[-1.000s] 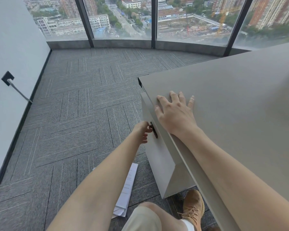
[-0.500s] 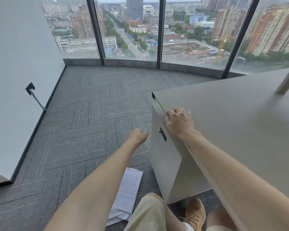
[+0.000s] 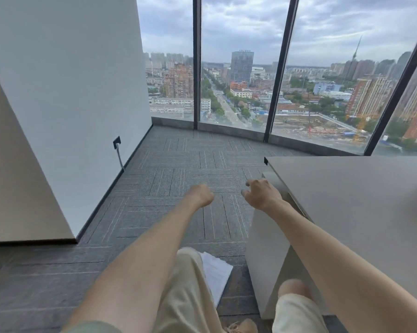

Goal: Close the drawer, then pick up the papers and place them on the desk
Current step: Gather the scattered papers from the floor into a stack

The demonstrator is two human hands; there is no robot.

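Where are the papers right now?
In the head view the papers lie on the carpet at bottom centre, between the person's legs, just left of the drawer unit under the desk, partly hidden by the left leg.

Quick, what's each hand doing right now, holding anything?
Left hand: closed, fingers curled under, holding nothing.
Right hand: open, fingers loosely bent, holding nothing.

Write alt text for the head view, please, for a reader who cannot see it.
A person holds both hands out over grey carpet, left hand curled, right hand loosely open beside a grey desk, both empty. White papers lie on the carpet by their legs; tall windows show a city.
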